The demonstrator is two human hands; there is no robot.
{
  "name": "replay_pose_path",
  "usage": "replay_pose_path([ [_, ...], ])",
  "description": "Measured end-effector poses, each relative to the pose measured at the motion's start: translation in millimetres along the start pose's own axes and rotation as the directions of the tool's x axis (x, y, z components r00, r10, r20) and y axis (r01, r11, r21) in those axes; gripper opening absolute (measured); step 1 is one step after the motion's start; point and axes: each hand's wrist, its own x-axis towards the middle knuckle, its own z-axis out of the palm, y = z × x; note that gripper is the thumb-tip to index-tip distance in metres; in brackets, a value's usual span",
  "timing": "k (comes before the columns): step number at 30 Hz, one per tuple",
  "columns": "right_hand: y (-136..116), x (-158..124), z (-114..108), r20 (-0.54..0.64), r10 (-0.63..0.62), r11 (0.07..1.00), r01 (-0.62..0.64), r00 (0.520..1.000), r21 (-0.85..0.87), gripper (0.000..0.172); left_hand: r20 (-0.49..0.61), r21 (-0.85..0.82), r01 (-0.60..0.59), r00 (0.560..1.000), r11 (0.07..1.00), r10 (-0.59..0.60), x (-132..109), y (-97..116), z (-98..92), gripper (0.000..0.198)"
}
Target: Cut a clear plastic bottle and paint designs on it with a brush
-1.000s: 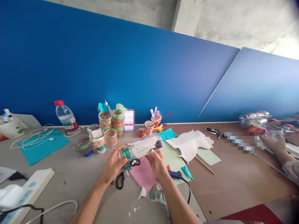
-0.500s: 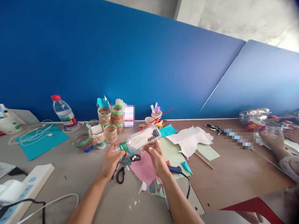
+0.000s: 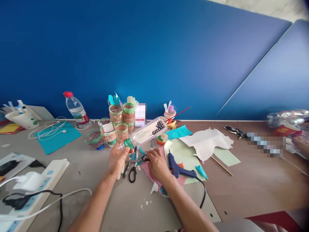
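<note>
My left hand (image 3: 118,159) grips the neck of a clear plastic bottle (image 3: 148,131) with a green label band and a black print. The bottle is tilted, its base up and to the right, above the table. My right hand (image 3: 155,162) is off the bottle. It lies low over a pink paper sheet (image 3: 147,169), fingers loosely bent, fingertips touching the black handle of scissors (image 3: 144,158). A second pair of black scissors (image 3: 131,172) lies just left of it.
A blue glue gun (image 3: 175,166) with a black cord lies right of my right hand. Taped jars (image 3: 122,124), a water bottle (image 3: 76,110), paper cups (image 3: 169,114) and paper sheets (image 3: 205,141) stand beyond. A power strip (image 3: 36,183) lies left. Another person's hand (image 3: 301,145) is far right.
My right hand let go of the bottle and dropped to the scissors on the table. My left hand alone now holds the bottle by the neck. The view shifted left.
</note>
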Motion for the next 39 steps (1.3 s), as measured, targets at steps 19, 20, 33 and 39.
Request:
replay_pose_path([
  [19,13.1,5.1,-26.2,-0.141,0.457,0.608,-0.192,0.878,0.77,0.011,-0.071,-0.014,0.02,0.997,1.0,-0.02,-0.6,2.6,4.0,0.046],
  [20,12.4,5.4,-28.2,-0.148,0.494,0.545,-0.173,0.856,0.82,0.007,-0.077,-0.009,0.027,0.997,1.0,-0.028,-0.3,1.7,3.3,0.047],
  [33,30.5,12.6,-27.1,0.001,0.722,-0.022,0.021,0.692,1.0,0.019,-0.135,0.087,0.005,0.991,0.996,0.007,5.5,-13.5,-10.1,0.053],
  [39,28.7,13.4,-29.8,-0.094,0.705,-0.022,0.154,0.703,0.988,0.013,-0.196,0.251,-0.007,0.979,0.968,0.058,5.1,-15.1,-9.2,0.051],
])
